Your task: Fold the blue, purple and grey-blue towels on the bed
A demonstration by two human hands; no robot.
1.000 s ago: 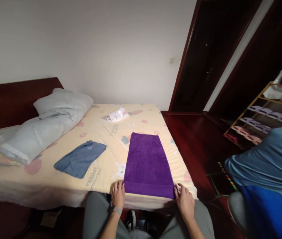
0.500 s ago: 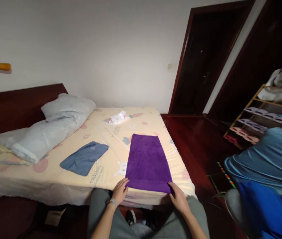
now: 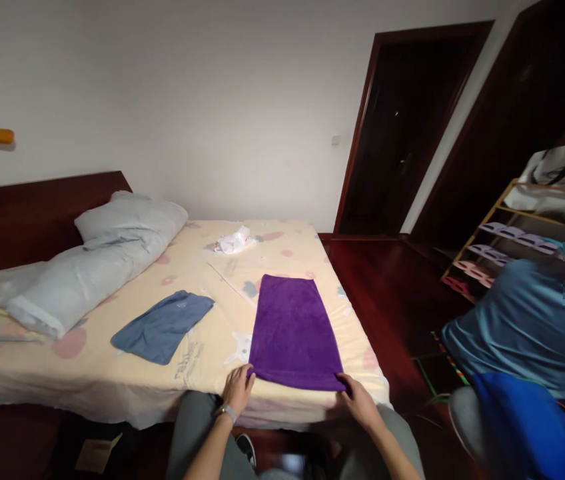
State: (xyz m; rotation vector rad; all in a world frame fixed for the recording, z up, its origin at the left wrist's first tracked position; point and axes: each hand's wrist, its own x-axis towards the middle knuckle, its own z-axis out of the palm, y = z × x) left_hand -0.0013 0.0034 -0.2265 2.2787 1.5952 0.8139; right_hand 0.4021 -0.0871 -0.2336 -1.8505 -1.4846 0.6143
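A purple towel (image 3: 295,330) lies spread lengthwise on the bed, its near edge close to the mattress edge. My left hand (image 3: 238,391) is closed on the near left corner, thumb and fingers pinching it. At the opposite near corner, my right hand (image 3: 357,398) pinches the cloth in the same way. The near edge sags slightly between the two hands. To the left of the towel rests a folded blue-grey cloth (image 3: 165,327), apart from both hands.
The bed's patterned sheet (image 3: 197,267) carries a crumpled white cloth (image 3: 235,241) and a grey quilt (image 3: 97,260). At right, a person in a blue top (image 3: 517,327) is bent over beside a shoe rack (image 3: 505,193). A dark door (image 3: 407,133) stands beyond.
The strip folded along the towel's near edge has opened out flat. My fingers have closed on the near corners. The view has shifted a little, and the person at right has moved slightly.
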